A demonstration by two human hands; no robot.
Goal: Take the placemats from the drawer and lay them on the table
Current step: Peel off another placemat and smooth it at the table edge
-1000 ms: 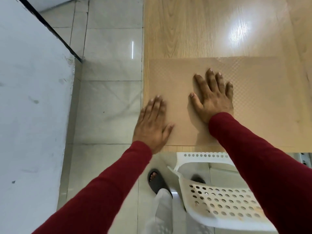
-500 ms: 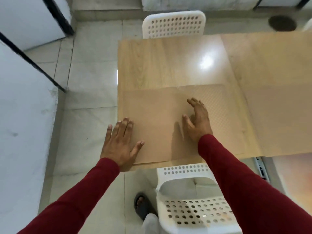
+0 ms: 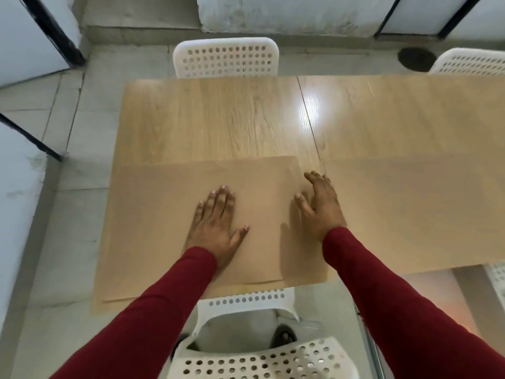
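Left hand (image 3: 217,225) lies flat, fingers straight, on the placemat (image 3: 164,228); right hand (image 3: 321,206) (fingers loosely bent) touches its right edge on the table (image 3: 218,119).

Long dark red sleeves (image 3: 153,318) cover both arms to the wrists; the left hand (image 3: 216,225) and right hand (image 3: 321,206) are bare, with short, pale nails

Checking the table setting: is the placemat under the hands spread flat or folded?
Spread flat. The placemat lies on the table, with the left hand resting flat on it.
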